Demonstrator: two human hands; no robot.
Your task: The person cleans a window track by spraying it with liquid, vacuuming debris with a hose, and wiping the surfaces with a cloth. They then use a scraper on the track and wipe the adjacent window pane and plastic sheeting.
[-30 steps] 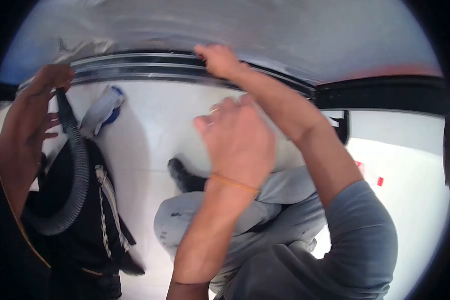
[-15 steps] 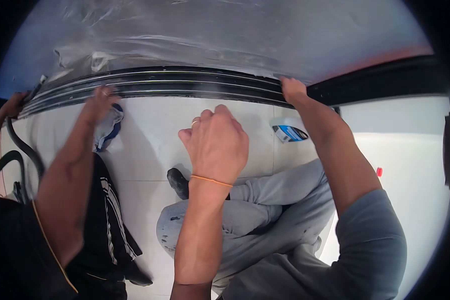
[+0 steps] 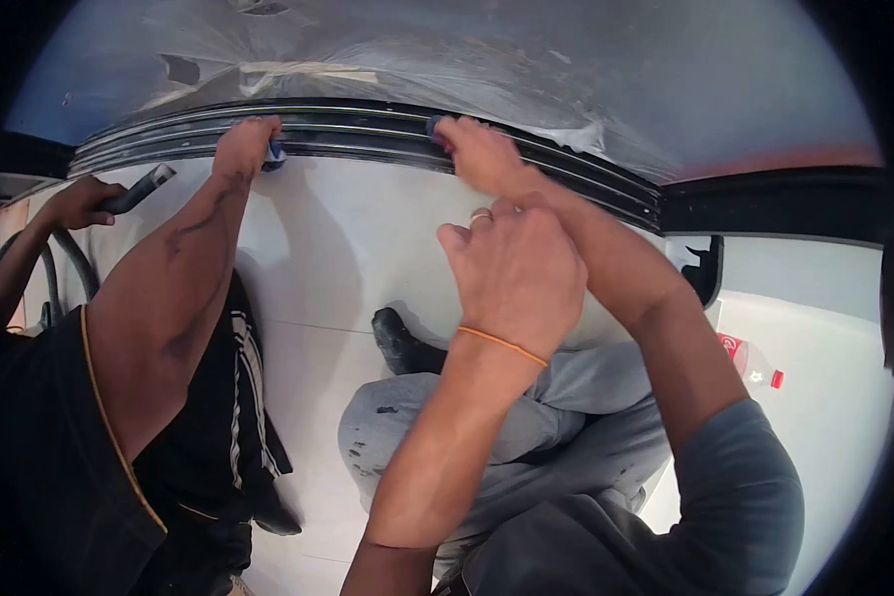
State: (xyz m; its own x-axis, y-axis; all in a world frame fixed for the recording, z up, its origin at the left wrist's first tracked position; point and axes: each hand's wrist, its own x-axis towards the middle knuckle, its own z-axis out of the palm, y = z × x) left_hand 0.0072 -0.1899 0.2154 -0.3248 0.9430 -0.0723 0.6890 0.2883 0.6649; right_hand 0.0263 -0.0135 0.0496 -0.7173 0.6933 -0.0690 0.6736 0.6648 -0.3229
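My left hand (image 3: 521,263), with a ring and an orange wristband, is closed in the middle of the view, knuckles up; whether it holds anything is hidden. It is nearest to my right forearm. Beyond it, my right hand (image 3: 482,154) is closed on a small dark-blue and red item (image 3: 437,131), too small to name, against the black grooved track (image 3: 358,129). Cloudy plastic sheeting (image 3: 417,50) rises behind the track.
At left, a co-worker's one hand (image 3: 84,204) holds a black hose nozzle (image 3: 144,189); the other (image 3: 248,144) presses a blue cloth (image 3: 274,156) at the track. A red-labelled bottle (image 3: 755,366) lies at right. My bent legs (image 3: 417,427) are below.
My right hand has moved left along the track; my left hand appears further right. The co-worker's nozzle has left the track, and their other hand has reached it. The white bottle is out of sight.
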